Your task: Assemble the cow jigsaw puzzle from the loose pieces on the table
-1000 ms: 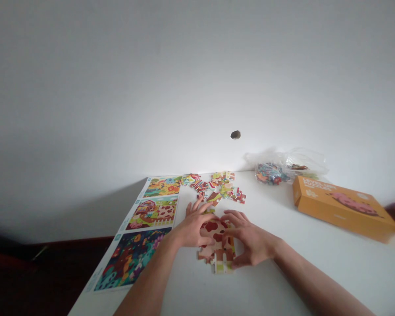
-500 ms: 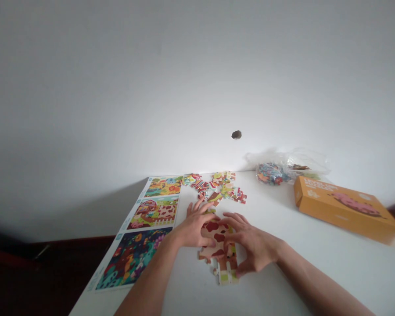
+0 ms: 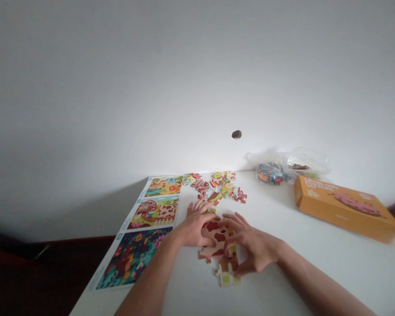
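Puzzle [image 3: 218, 237] flat on table [image 3: 184, 292], between both hands. Left hand [image 3: 191, 229] half open, fingers at its left side; right hand [image 3: 257, 248] half open at its right; neither visibly gripping. Risk: uneven sideways pressure could part joints. Clear bags [image 3: 311, 159] contain pieces [image 3: 271, 172]; box [image 3: 345, 205] contents hidden

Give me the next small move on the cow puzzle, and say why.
I'd probably press the fence section against the cow section: it adjoins the lower edge, the right hand has its thumb beside it, and the left hand is placed to steady the cow section. The seam is too blurred to judge.
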A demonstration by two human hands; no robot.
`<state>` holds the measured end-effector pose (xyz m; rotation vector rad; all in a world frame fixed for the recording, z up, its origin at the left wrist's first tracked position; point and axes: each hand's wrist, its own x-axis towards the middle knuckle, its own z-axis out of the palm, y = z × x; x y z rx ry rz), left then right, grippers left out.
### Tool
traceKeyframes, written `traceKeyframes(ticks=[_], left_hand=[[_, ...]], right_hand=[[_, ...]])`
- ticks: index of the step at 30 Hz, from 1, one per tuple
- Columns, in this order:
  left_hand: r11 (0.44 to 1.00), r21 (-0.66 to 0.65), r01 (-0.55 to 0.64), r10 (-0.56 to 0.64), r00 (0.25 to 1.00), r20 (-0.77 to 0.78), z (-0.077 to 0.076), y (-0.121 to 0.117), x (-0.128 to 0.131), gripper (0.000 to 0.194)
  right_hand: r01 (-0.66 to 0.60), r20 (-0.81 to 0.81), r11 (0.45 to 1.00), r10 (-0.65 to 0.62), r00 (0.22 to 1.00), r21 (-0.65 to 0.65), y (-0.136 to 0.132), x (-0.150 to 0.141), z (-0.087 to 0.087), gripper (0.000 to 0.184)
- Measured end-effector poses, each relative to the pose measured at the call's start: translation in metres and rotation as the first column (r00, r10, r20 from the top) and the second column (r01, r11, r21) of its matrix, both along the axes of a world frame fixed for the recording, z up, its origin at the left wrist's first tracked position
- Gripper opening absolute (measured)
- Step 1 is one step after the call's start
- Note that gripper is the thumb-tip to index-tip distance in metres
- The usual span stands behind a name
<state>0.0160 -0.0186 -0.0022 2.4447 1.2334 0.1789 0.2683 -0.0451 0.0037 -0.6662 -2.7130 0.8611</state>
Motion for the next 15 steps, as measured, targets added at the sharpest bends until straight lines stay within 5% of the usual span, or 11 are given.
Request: traceKeyframes(ticks=[15], left_hand=[[1.0, 0.003, 0.015, -0.015, 1.0, -0.008, -0.0006, 0.0017, -0.001, 0.072]], right_hand=[[0.013, -0.02, 1.0, -0.013, 1.0, 0.008, 0.0032, 0.0011, -0.0065, 0.046]])
